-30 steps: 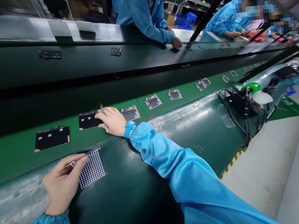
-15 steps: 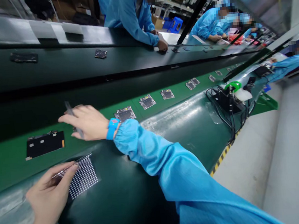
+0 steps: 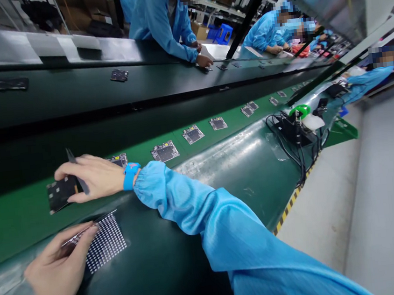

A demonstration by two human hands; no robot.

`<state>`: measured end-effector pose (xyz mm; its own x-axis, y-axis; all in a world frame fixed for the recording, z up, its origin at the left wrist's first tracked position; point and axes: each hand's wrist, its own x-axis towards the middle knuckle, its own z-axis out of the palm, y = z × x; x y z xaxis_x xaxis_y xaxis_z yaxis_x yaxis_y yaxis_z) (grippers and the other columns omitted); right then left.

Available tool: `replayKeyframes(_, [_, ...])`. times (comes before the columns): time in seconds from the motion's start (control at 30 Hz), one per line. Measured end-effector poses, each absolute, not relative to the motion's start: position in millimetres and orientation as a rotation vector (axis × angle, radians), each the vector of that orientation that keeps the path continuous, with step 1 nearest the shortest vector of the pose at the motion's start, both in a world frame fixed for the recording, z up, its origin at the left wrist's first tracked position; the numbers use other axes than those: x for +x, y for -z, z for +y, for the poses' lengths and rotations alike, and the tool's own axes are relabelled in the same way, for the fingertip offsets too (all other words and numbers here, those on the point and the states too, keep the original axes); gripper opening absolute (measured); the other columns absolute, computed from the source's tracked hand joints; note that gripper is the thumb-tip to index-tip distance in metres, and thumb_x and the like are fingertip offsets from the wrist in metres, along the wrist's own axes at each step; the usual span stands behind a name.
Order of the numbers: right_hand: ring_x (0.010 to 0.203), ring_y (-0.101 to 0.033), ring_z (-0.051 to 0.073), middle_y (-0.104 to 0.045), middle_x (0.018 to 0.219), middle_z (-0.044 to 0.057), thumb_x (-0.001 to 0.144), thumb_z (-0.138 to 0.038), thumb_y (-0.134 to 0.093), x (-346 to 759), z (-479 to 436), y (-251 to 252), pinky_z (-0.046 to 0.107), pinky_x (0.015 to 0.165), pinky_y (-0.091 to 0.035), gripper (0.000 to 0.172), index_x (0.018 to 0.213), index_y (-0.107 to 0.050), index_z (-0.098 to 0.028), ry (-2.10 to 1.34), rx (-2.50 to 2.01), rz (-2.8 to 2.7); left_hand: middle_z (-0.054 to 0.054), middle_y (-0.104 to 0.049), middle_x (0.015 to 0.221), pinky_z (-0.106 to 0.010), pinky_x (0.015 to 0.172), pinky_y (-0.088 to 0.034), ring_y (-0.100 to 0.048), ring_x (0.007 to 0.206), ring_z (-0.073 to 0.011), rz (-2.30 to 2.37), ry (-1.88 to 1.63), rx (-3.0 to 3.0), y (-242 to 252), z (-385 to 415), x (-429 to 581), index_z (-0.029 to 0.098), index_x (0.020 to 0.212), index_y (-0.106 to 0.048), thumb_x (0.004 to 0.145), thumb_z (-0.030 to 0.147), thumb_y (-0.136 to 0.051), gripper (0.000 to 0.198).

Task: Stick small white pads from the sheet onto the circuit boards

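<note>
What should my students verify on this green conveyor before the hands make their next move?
1. Right hand grips slim steel tweezers: ok.
2. Blue wrist strap sits on the right wrist: ok.
3. Black rectangular board lies flat on the green belt: cannot tell.
4. Left hand holds thin metal tweezers: ok.
5. Those tweezers' tips touch the black sheet of white dots: cannot tell.

You have open dark-green conveyor belt (image 3: 241, 171) right of your right hand (image 3: 91, 177), up to the cable bundle (image 3: 297, 144); circuit boards (image 3: 164, 151) line the green strip (image 3: 135, 161) ahead.
</note>
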<state>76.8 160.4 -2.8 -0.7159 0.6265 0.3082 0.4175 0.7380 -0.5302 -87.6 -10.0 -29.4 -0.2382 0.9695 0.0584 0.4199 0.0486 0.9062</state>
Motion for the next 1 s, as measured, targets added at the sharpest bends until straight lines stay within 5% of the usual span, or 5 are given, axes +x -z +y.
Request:
replayKeyframes(0.3, [0.119,-0.064,0.026,-0.073,0.124,-0.005,0.093,-0.043,-0.068,29.3,167.9,-11.5,0.034,0.103,-0.048,0.033,0.122,-0.065,-0.03,-0.557,-0.804,-2.479,-0.005,-0.079,0.092,-0.054,0.099,-0.057,-0.071,0.079,-0.0299,1.729,-1.172,1.427,28.8,-10.8,-87.4,0.029,0.092,-0.079,0.073,0.05,-0.081,0.028])
replayKeyframes(0.5, [0.074,-0.07,0.015,-0.077,0.107,-0.006,0.104,-0.049,-0.05,83.1,123.1,-37.7,0.028,0.072,-0.054,0.046,0.147,-0.05,-0.035,-1.107,-0.959,-2.255,-0.004,-0.08,0.088,-0.041,0.085,-0.061,-0.07,0.071,-0.0232,1.705,-1.198,1.46,31.3,-7.3,-87.7,0.025,0.09,-0.08,0.072,0.049,-0.083,0.03])
replayKeyframes(0.63, [0.086,-0.07,0.013,-0.074,0.121,0.002,0.106,-0.043,-0.044,140.3,77.2,-44.0,0.03,0.087,-0.056,0.035,0.124,-0.067,-0.025,-1.065,-0.956,-1.892,-0.005,-0.08,0.086,-0.029,0.069,-0.06,-0.072,0.072,-0.02,1.653,-1.183,1.509,23.7,-6.3,-81.3,0.021,0.088,-0.08,0.075,0.044,-0.083,0.027])
replayKeyframes(0.77, [0.077,-0.071,0.014,-0.076,0.094,0.005,0.101,-0.047,-0.054,177.4,45.0,-16.3,0.026,0.063,-0.057,0.032,0.116,-0.063,-0.021,-1.465,-0.954,-1.367,-0.004,-0.08,0.085,-0.028,0.069,-0.06,-0.075,0.076,-0.0203,1.617,-1.226,1.504,16.3,-7.4,-78.9,0.021,0.088,-0.08,0.078,0.039,-0.081,0.02])
replayKeyframes(1.0, [0.068,-0.069,0.012,-0.076,0.082,0.002,0.079,-0.032,-0.084,195.5,33.9,-4.7,0.024,0.058,-0.056,0.027,0.099,-0.071,-0.019,-1.504,-1.022,-0.92,-0.004,-0.08,0.087,-0.028,0.069,-0.059,-0.074,0.076,-0.0193,1.586,-1.188,1.543,8.0,-2.7,-72.7,0.022,0.089,-0.079,0.079,0.038,-0.081,0.019])
